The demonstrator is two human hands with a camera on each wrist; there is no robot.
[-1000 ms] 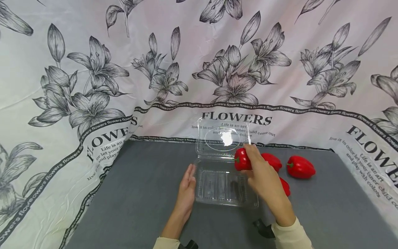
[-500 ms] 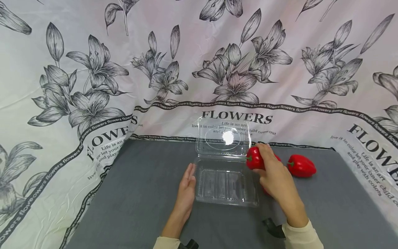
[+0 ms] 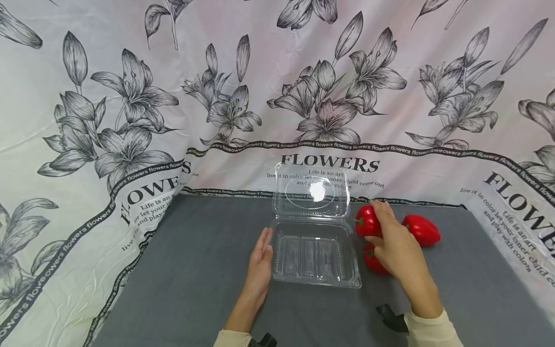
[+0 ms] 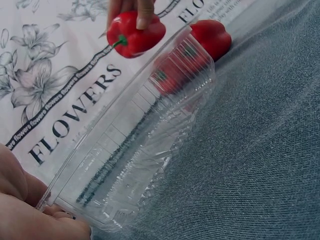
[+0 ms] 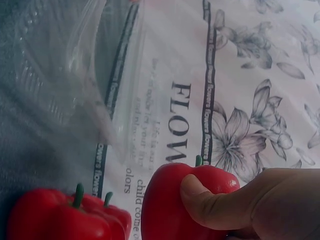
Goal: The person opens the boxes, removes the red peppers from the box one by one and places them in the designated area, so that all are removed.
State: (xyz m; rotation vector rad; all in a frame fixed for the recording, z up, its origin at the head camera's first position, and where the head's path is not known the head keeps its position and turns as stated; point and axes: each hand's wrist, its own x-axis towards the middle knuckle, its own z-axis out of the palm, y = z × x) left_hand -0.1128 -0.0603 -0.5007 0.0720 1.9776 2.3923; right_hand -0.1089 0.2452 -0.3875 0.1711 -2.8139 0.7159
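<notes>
My right hand (image 3: 401,246) holds a red bell pepper (image 3: 367,221) with a green stem, just right of an open clear plastic clamshell box (image 3: 318,283). In the right wrist view, the thumb (image 5: 205,200) presses on the pepper's side. The pepper hangs above the box's far end in the left wrist view. My left hand (image 3: 259,262) rests at the box's left edge with fingers extended, touching its rim. Another red pepper (image 3: 374,260) lies beside the box, partly behind my right hand.
Another red pepper (image 3: 421,230) lies farther right. The left wrist view shows peppers (image 4: 170,75) through the clear wall. The box lid (image 3: 310,200) stands raised before the flower-printed curtain (image 3: 329,96). A grey cloth (image 3: 208,250) covers the table.
My right hand has moved right with the pepper, from over the box's right side to beyond its edge. My left hand and the box look almost unmoved.
</notes>
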